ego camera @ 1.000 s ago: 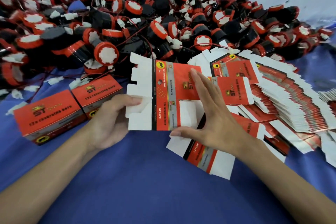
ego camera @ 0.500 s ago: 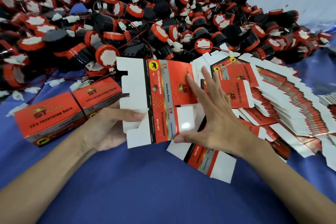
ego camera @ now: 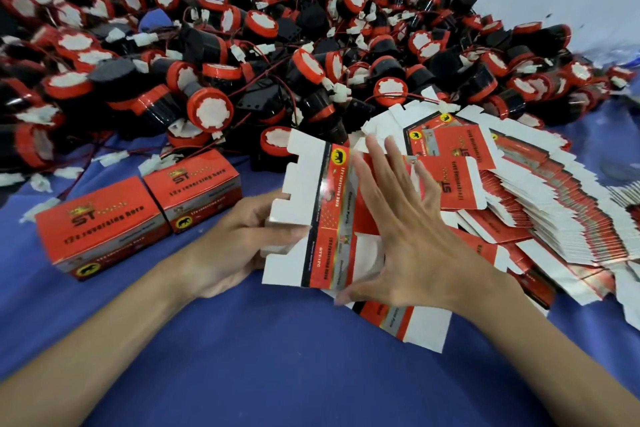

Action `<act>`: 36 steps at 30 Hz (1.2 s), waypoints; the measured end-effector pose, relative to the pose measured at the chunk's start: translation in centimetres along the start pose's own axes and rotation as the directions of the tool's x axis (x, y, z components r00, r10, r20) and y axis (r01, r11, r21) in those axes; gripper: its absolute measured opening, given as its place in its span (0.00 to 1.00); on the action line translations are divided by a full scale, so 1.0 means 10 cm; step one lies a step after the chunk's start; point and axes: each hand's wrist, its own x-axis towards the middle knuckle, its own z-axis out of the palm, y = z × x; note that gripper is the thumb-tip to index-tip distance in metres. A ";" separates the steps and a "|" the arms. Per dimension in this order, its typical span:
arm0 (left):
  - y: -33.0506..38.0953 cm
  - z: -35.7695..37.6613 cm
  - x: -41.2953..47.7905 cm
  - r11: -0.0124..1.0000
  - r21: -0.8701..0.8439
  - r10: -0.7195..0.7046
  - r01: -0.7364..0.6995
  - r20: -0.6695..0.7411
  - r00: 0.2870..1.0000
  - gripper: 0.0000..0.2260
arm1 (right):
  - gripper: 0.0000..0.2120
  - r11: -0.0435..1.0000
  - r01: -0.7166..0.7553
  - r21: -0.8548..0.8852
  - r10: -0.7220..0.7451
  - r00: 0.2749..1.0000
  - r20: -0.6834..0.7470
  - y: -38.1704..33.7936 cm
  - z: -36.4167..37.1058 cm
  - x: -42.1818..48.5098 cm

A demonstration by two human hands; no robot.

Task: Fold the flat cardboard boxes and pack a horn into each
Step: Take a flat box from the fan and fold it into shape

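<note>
Head view: your left hand (ego camera: 235,246) pinches the white notched flaps of the red-and-white flat cardboard box (ego camera: 329,218), just right of those fingers. It looks light, thin and bendy, so hold it by the creases. Your right hand (ego camera: 408,229) lies spread flat on its red panel.

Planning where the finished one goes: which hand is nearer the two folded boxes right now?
Left. The left hand, gripping the flat box by its white flaps, sits just right of the folded boxes. The right hand lies spread across that flat box, farther right.
</note>
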 end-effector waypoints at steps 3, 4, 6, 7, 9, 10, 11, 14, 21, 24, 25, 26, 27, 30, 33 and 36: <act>-0.01 0.01 0.00 1.000 0.019 0.009 -0.009 0.006 1.000 0.13 | 0.62 1.000 0.015 -0.021 -0.015 0.999 -0.033 -0.04 -0.02 0.00; -0.01 0.01 0.00 1.000 0.017 0.011 -0.011 0.002 1.000 0.13 | 0.61 1.000 0.016 -0.006 -0.016 0.999 -0.049 -0.06 -0.03 0.00; -0.01 0.02 -0.01 1.000 0.008 0.022 -0.022 0.001 1.000 0.13 | 0.59 0.999 0.015 0.041 -0.012 0.997 -0.077 -0.06 -0.04 0.00; 0.00 0.02 -0.01 1.000 0.000 0.027 -0.027 0.000 1.000 0.12 | 0.58 0.998 0.017 0.060 -0.012 0.996 -0.085 -0.06 -0.04 0.00; 0.01 0.00 -0.01 0.999 -0.034 0.037 -0.037 -0.013 0.999 0.13 | 0.59 0.996 0.040 0.083 -0.033 0.996 -0.087 -0.06 -0.04 -0.01; 0.02 -0.01 -0.01 0.998 -0.048 0.044 -0.045 -0.021 0.999 0.13 | 0.59 0.994 0.057 0.094 -0.050 0.995 -0.083 -0.06 -0.03 -0.01; 0.01 -0.02 -0.01 0.997 -0.052 0.052 -0.053 -0.022 0.998 0.13 | 0.59 0.992 0.074 0.106 -0.066 0.995 -0.076 -0.07 -0.01 -0.02; 0.00 0.00 -0.01 0.996 0.021 0.082 -0.082 -0.017 0.996 0.13 | 0.58 0.986 0.102 0.129 -0.093 0.993 -0.069 -0.10 0.01 -0.02; 0.01 0.15 -0.04 0.913 0.346 0.217 -0.216 0.037 0.976 0.12 | 0.54 0.978 0.181 0.100 -0.164 0.974 -0.158 -0.16 0.02 -0.02; 0.02 0.18 -0.05 0.885 0.374 0.281 -0.277 0.047 0.959 0.12 | 0.50 0.971 0.220 0.098 -0.189 0.949 -0.254 -0.15 -0.01 -0.01; 0.01 0.18 -0.05 0.872 0.392 0.304 -0.293 0.036 0.952 0.12 | 0.47 0.966 0.237 0.106 -0.196 0.933 -0.301 -0.15 -0.02 -0.01; 0.01 0.18 -0.05 0.855 0.419 0.327 -0.306 0.021 0.945 0.12 | 0.44 0.960 0.256 0.117 -0.199 0.912 -0.358 -0.15 -0.03 -0.02; 0.01 0.19 -0.05 0.829 0.458 0.354 -0.321 0.016 0.935 0.11 | 0.41 0.953 0.275 0.130 -0.199 0.886 -0.419 -0.15 -0.04 -0.03; 0.03 0.21 -0.02 0.734 0.542 0.458 -0.409 0.050 0.888 0.19 | 0.35 0.933 0.321 0.161 -0.185 0.814 -0.551 -0.16 -0.05 -0.03; 0.03 0.22 -0.04 0.722 0.534 0.461 -0.440 0.103 0.881 0.24 | 0.33 0.918 0.350 0.187 -0.189 0.799 -0.571 -0.19 -0.03 -0.03; -0.02 0.18 -0.04 0.761 0.514 0.420 -0.397 0.078 0.904 0.21 | 0.33 0.904 0.375 0.208 -0.205 0.804 -0.558 -0.21 -0.03 -0.03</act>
